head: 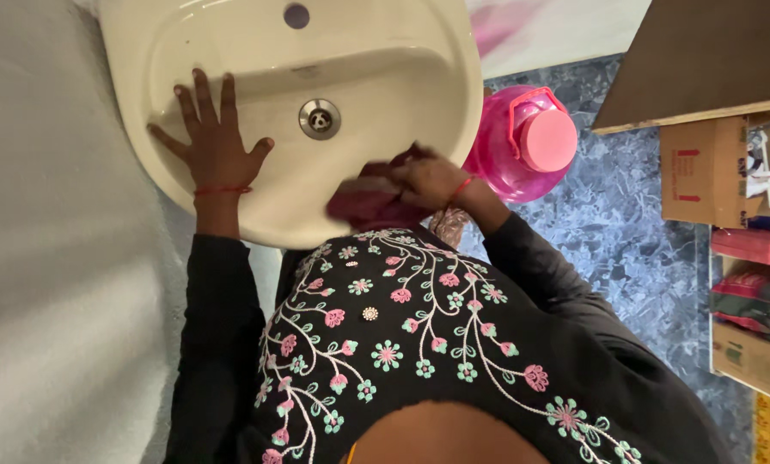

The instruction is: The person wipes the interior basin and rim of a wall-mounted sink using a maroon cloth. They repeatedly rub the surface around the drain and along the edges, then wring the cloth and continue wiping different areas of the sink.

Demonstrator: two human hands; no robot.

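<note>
Right hand (432,182) grips maroon cloth (369,202), probably; brown carton (703,170) right.

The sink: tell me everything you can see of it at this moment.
The sink is a cream-white oval basin, glossy like glazed ceramic, seen from above. It has a round metal drain in the middle of the bowl and a small overflow hole near the top of the frame. The bowl looks dry. The left hand lies flat in the bowl with fingers spread, and the right hand presses a dark maroon cloth on the near rim. A pink jug stands on the floor beside it.
</note>
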